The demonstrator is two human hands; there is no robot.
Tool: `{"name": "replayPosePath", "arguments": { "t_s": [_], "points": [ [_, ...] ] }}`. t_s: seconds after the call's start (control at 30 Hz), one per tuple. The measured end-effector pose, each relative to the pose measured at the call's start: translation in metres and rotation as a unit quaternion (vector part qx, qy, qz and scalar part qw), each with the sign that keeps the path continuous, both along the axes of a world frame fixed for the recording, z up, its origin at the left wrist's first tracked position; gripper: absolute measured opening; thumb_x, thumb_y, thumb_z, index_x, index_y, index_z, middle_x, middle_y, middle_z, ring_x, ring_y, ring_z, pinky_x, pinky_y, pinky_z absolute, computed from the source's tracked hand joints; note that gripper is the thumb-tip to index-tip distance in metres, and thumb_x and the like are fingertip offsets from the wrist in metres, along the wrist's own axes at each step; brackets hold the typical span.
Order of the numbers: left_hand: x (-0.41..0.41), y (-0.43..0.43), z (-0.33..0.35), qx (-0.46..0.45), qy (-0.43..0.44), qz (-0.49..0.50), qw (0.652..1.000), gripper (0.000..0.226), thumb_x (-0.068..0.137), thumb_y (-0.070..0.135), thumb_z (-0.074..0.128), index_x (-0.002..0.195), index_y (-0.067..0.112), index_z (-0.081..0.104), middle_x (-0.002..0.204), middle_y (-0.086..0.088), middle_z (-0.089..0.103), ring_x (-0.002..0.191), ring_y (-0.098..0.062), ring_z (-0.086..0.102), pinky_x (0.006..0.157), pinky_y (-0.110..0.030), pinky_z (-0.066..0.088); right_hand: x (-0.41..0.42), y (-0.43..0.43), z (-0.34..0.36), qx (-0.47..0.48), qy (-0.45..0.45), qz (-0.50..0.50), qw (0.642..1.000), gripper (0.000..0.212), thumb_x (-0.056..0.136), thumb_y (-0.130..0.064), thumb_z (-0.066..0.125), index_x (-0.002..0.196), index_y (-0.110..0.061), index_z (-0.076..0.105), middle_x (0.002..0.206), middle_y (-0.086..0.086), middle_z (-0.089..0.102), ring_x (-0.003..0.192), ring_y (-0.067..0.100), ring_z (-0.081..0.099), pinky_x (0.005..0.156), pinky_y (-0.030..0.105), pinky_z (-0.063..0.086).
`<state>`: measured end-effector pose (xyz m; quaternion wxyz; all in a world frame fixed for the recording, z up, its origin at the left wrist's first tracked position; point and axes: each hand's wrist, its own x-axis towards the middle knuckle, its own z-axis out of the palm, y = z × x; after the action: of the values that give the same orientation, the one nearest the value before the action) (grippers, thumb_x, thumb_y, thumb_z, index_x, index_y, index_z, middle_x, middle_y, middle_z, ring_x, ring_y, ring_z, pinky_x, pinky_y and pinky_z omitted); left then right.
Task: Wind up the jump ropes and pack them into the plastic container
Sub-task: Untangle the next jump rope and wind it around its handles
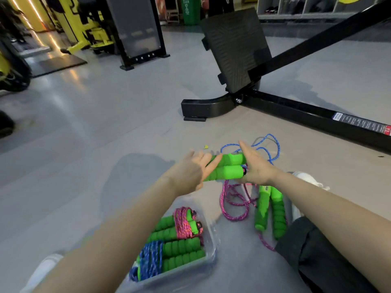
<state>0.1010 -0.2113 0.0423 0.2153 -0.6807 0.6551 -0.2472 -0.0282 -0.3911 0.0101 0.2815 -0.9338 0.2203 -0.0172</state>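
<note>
Holds the two handles [226, 168] side by side above the floor [105, 123], long axis running left to right. Pinches their left end in the left hand [190, 170], fingers over, thumb under. Clasps the cord end in the right hand [258, 168], fingers hidden, so probably a closed grip. Leaves the blue rope [268, 149] slack on the floor just beyond the right hand, likely the nearer one for winding. Has the container [213, 246] close by, beneath the left forearm.
</note>
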Motion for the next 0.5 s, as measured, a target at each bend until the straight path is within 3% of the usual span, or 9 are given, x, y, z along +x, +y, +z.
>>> {"name": "replayPosePath", "arguments": {
  "t_s": [0.07, 0.13, 0.17, 0.23, 0.33, 0.43, 0.5],
  "points": [
    [0.022, 0.022, 0.024, -0.037, -0.02, -0.048, 0.998, 0.092, 0.048, 0.04, 0.078, 0.13, 0.007, 0.055, 0.096, -0.008, 0.065, 0.071, -0.023, 0.059, 0.059, -0.029, 0.043, 0.016, 0.012, 0.016, 0.034, -0.051, 0.006, 0.998, 0.11, 0.064, -0.015, 0.083, 0.149, -0.008, 0.012, 0.149, 0.012, 0.029, 0.139, 0.024, 0.026, 0.11, 0.025, 0.024],
    [0.041, 0.048, 0.056, -0.059, -0.042, -0.059, 0.996, 0.094, 0.051, 0.04, 0.077, 0.132, 0.005, 0.045, 0.092, -0.01, 0.063, 0.068, -0.026, 0.056, 0.059, -0.031, 0.042, 0.035, 0.03, 0.038, 0.089, -0.108, 0.027, 0.99, 0.081, 0.063, -0.011, 0.083, 0.132, -0.009, 0.041, 0.115, 0.004, 0.054, 0.112, 0.02, 0.048, 0.089, 0.019, 0.037],
    [0.05, 0.062, 0.069, -0.073, -0.056, -0.053, 0.994, 0.093, 0.055, 0.041, 0.075, 0.133, 0.005, 0.038, 0.092, -0.011, 0.062, 0.07, -0.027, 0.056, 0.061, -0.033, 0.043, 0.045, 0.041, 0.051, 0.121, -0.139, 0.038, 0.982, 0.064, 0.061, -0.011, 0.081, 0.116, -0.007, 0.049, 0.096, 0.002, 0.054, 0.094, 0.017, 0.05, 0.076, 0.02, 0.039],
    [0.066, 0.088, 0.093, -0.11, -0.073, -0.025, 0.991, 0.088, 0.062, 0.039, 0.068, 0.136, 0.005, 0.032, 0.094, -0.013, 0.06, 0.075, -0.029, 0.055, 0.066, -0.035, 0.044, 0.064, 0.062, 0.077, 0.168, -0.197, 0.063, 0.964, 0.048, 0.058, -0.012, 0.071, 0.097, 0.001, 0.048, 0.078, 0.004, 0.047, 0.074, 0.011, 0.042, 0.063, 0.026, 0.037],
    [0.081, 0.124, 0.113, -0.154, -0.044, 0.015, 0.987, 0.083, 0.067, 0.035, 0.062, 0.138, 0.006, 0.032, 0.095, -0.015, 0.058, 0.078, -0.031, 0.056, 0.068, -0.039, 0.046, 0.088, 0.092, 0.113, 0.17, -0.253, 0.106, 0.946, 0.035, 0.066, 0.006, 0.069, 0.093, -0.002, 0.047, 0.072, 0.001, 0.045, 0.061, 0.001, 0.04, 0.058, 0.019, 0.038],
    [0.087, 0.146, 0.118, -0.194, -0.021, 0.027, 0.98, 0.087, 0.063, 0.035, 0.07, 0.137, 0.009, 0.031, 0.091, -0.016, 0.059, 0.073, -0.032, 0.057, 0.061, -0.036, 0.048, 0.1, 0.116, 0.139, 0.218, -0.271, 0.125, 0.929, 0.04, 0.073, 0.021, 0.059, 0.097, -0.009, 0.049, 0.079, 0.007, 0.055, 0.059, 0.009, 0.056, 0.062, 0.026, 0.052],
    [0.086, 0.161, 0.121, -0.224, -0.018, 0.042, 0.973, 0.09, 0.061, 0.036, 0.075, 0.137, 0.013, 0.032, 0.087, -0.015, 0.058, 0.068, -0.031, 0.056, 0.057, -0.034, 0.047, 0.104, 0.127, 0.146, 0.251, -0.268, 0.107, 0.924, 0.044, 0.076, 0.019, 0.055, 0.105, -0.013, 0.049, 0.08, 0.007, 0.058, 0.052, 0.011, 0.057, 0.057, 0.029, 0.052]
  ]
}}
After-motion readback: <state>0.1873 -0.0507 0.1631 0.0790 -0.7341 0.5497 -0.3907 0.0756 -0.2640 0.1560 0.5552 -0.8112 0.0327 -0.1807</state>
